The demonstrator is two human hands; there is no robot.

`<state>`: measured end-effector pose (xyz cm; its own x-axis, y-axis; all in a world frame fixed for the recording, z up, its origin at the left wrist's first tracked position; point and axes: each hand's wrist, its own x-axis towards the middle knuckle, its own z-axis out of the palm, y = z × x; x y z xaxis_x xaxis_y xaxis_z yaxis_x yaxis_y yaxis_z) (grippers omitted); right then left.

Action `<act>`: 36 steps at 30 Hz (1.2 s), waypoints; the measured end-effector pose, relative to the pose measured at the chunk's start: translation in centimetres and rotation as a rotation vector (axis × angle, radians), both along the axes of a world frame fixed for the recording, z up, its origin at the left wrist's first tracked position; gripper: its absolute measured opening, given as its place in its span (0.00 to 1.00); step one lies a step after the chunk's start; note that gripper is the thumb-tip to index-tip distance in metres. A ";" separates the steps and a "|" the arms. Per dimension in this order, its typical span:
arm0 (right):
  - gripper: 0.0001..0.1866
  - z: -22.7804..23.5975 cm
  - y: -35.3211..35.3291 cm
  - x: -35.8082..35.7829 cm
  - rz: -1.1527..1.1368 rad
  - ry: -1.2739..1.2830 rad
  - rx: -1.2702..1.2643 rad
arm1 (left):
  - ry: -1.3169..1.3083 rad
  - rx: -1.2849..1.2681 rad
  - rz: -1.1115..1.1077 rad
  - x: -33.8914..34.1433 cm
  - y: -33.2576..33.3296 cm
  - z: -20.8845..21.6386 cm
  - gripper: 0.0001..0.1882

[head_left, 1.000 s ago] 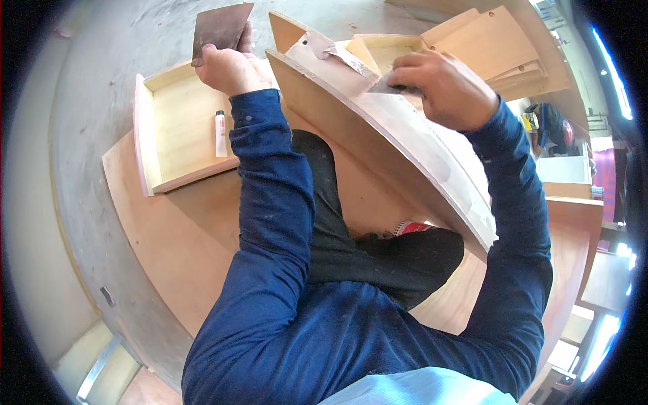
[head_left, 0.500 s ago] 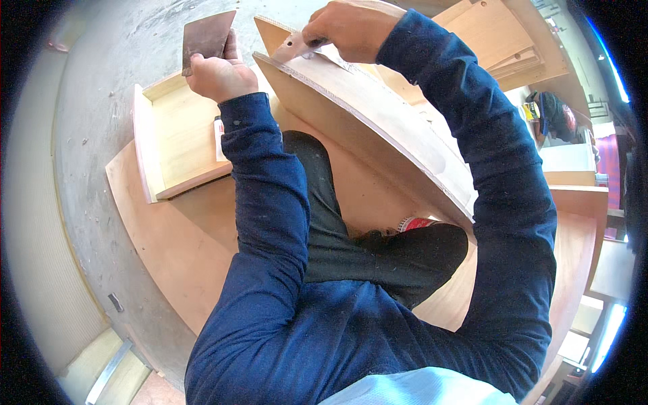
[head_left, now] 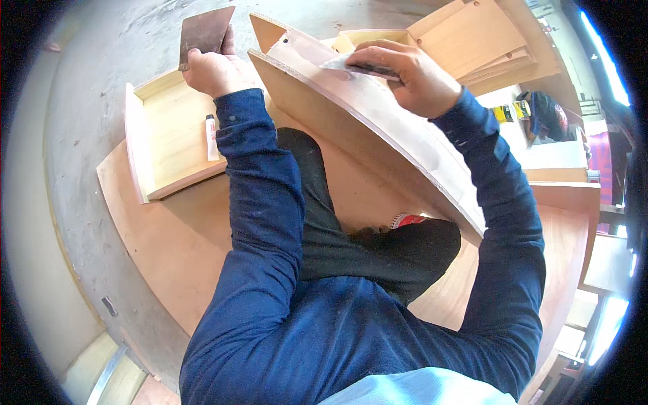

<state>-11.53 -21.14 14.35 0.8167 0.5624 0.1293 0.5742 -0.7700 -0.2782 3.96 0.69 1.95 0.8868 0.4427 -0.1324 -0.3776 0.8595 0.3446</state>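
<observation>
My left hand (head_left: 214, 73) is closed on a thin brown rectangular plate (head_left: 206, 34), held up by its lower edge above the floor. In my right hand (head_left: 422, 77) is a putty knife (head_left: 336, 63), its blade against the pale, smeared front panel (head_left: 391, 104) of a wooden drawer. This drawer stands tilted before me, and its near side board (head_left: 351, 125) runs from upper left to lower right. A small round hole shows near the panel's far end. My fingers cover most of the knife's handle.
Another wooden drawer (head_left: 172, 118) lies at left with a white tube (head_left: 212, 138) in it. A red container (head_left: 407, 220) peeks out by my knee. Wooden boards (head_left: 466, 40) are at upper right. A large board (head_left: 162, 246) lies under me. Another person (head_left: 548, 116) is farther right.
My right hand has moved right and nearer along the pale panel with the putty knife, away from its far end. The left hand keeps the plate in nearly the same place.
</observation>
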 end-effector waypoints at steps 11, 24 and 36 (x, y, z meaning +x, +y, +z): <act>0.17 1.6 -1.1 -3.9 -0.125 -0.003 -0.302 | 0.029 0.069 0.005 -0.7 0.5 0.7 0.22; 0.11 2.0 5.6 7.1 -0.073 -0.027 -0.391 | -0.010 0.008 -0.003 -0.3 0.3 0.4 0.21; 0.13 2.9 1.1 -3.1 -0.044 0.041 -0.547 | 0.060 0.069 -0.038 -1.2 0.5 1.6 0.23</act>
<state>-14.65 -20.08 17.26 0.8394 0.5036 -0.2046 0.5350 -0.8318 0.1477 2.76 1.19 3.54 0.8945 0.4189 -0.1562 -0.3223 0.8463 0.4242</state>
